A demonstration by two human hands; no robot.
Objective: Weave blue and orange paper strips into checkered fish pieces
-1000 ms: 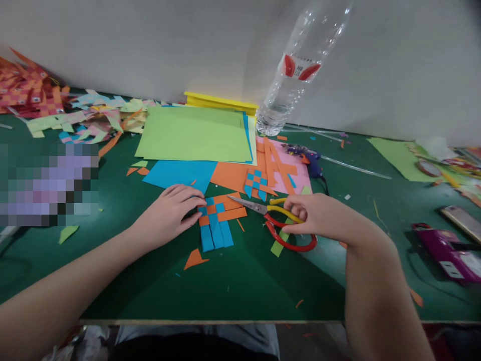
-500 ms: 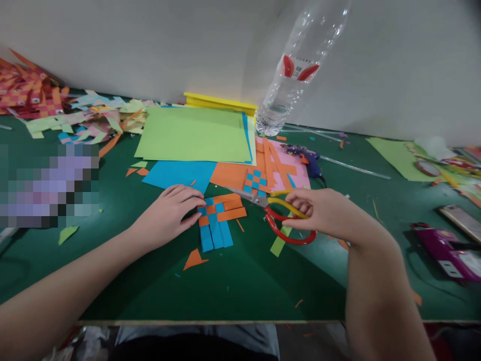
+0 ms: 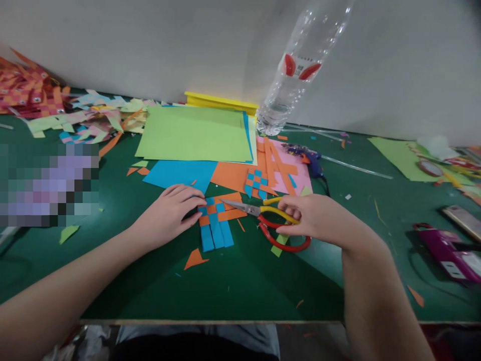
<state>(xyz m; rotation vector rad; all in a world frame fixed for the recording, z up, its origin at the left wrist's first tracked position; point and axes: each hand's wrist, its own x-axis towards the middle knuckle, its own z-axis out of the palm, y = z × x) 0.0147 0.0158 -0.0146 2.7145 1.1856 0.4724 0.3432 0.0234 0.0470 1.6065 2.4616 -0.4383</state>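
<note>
A piece of woven paper (image 3: 213,219) in blue and orange lies flat on the green table, loose orange strips pointing right and blue strips toward me. My left hand (image 3: 171,215) holds its left edge, with thumb and fingertips bent onto it. In my right hand (image 3: 310,215) is a pair of scissors (image 3: 263,212) with red and yellow handles. Their blades look nearly together and point left, the tip over the orange strips near the woven squares. A smaller woven paper piece (image 3: 256,182) lies just behind the scissors.
Behind my hands lie a stack of green paper (image 3: 195,133), a blue sheet (image 3: 180,173) and orange strips. A plastic bottle (image 3: 289,85) leans at the wall near a glue gun (image 3: 306,154). At right are a purple device (image 3: 447,250) and a phone (image 3: 464,223). Paper scraps surround the work.
The scissors in my right hand have moved left and slightly toward me, bringing their tip over the orange strips. My left hand and the woven paper stay almost still.
</note>
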